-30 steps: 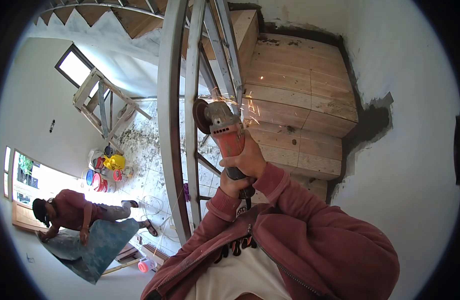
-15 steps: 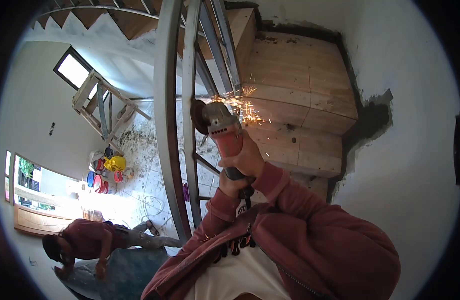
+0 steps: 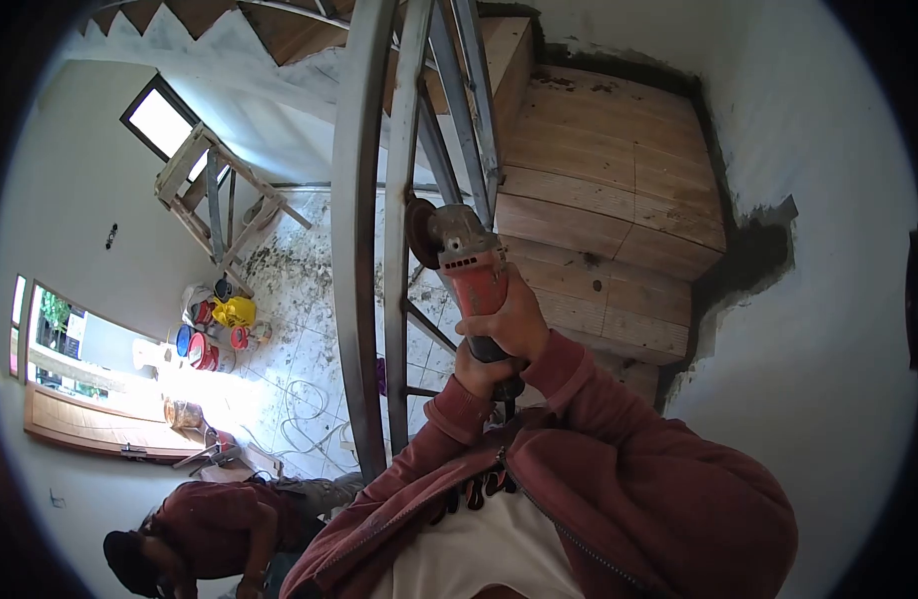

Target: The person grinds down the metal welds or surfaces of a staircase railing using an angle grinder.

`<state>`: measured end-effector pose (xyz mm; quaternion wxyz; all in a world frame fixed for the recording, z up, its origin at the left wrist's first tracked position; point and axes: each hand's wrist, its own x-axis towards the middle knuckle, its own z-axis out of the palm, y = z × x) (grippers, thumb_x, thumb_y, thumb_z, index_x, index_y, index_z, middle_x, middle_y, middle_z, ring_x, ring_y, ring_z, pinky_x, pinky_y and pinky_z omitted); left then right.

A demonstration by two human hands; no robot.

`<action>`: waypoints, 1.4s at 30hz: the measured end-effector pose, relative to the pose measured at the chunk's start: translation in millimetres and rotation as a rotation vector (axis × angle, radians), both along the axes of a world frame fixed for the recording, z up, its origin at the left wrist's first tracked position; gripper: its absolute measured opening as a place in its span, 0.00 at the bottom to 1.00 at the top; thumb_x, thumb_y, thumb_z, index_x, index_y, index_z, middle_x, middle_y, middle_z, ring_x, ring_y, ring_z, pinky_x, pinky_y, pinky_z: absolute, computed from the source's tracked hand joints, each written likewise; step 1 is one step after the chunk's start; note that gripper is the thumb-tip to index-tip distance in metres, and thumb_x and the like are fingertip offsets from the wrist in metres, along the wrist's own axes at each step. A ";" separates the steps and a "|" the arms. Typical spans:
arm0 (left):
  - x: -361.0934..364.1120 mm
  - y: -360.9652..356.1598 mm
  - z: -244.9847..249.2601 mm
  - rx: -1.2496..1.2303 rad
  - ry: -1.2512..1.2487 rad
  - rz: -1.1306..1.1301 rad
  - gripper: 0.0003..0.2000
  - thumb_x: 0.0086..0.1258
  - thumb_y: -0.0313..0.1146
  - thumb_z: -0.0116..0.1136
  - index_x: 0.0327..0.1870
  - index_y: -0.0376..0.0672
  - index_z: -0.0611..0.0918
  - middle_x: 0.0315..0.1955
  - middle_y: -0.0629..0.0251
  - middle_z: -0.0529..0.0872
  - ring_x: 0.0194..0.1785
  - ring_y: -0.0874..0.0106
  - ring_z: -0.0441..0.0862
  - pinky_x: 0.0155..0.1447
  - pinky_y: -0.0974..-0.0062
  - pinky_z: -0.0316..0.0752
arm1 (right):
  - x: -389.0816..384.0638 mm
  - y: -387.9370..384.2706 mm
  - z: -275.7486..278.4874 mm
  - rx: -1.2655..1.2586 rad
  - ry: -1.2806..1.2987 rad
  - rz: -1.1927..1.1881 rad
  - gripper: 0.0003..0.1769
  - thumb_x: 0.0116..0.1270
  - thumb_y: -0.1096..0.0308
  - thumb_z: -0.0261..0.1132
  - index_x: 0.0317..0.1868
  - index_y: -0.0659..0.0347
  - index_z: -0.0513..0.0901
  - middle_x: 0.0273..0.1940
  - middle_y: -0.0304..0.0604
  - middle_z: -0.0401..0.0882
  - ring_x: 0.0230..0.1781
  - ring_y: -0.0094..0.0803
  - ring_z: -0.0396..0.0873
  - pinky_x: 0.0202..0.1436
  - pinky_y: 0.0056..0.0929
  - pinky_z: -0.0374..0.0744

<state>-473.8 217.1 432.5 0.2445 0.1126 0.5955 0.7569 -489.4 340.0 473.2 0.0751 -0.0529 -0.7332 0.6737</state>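
Observation:
An angle grinder (image 3: pixel 476 285) with a red body and grey metal head is held in both of my hands. My right hand (image 3: pixel 512 317) wraps round its body. Lower down, my left hand (image 3: pixel 485 373) is closed round the dark rear end. The grinder's worn brown disc (image 3: pixel 422 232) stands on edge at the narrow metal bar (image 3: pixel 400 270) of a railing; whether it touches is hard to tell. A wider metal rail (image 3: pixel 356 250) runs just left of that bar.
Wood-look stair steps (image 3: pixel 589 210) rise at the right beside a wall with a cement patch (image 3: pixel 763 245). Below, left, are a wooden trestle (image 3: pixel 214 200), buckets (image 3: pixel 207 349), a yellow bag (image 3: pixel 235 311) and a hose (image 3: pixel 309 404). Another person (image 3: pixel 214 524) bends at the lower left.
The sparks at the disc have stopped. My view has shifted, so the railing and grinder sit further right. The other person appears lower in view and bent further down.

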 end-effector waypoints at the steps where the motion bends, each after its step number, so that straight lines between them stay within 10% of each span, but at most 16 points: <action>1: -0.8 0.5 -0.3 0.003 0.001 0.003 0.28 0.41 0.26 0.68 0.50 0.34 0.77 0.42 0.59 0.85 0.44 0.65 0.85 0.48 0.68 0.81 | -1.5 -0.5 -1.2 -0.012 0.019 -0.006 0.44 0.35 0.67 0.80 0.54 0.67 0.67 0.46 0.48 0.76 0.47 0.35 0.76 0.54 0.33 0.75; 42: -1.7 1.8 -1.6 0.123 -0.091 0.027 0.29 0.39 0.28 0.72 0.49 0.33 0.78 0.41 0.59 0.85 0.44 0.66 0.85 0.48 0.71 0.81 | -3.6 1.6 1.3 0.069 -0.014 -0.007 0.48 0.34 0.62 0.80 0.56 0.72 0.66 0.48 0.59 0.78 0.50 0.49 0.79 0.56 0.38 0.76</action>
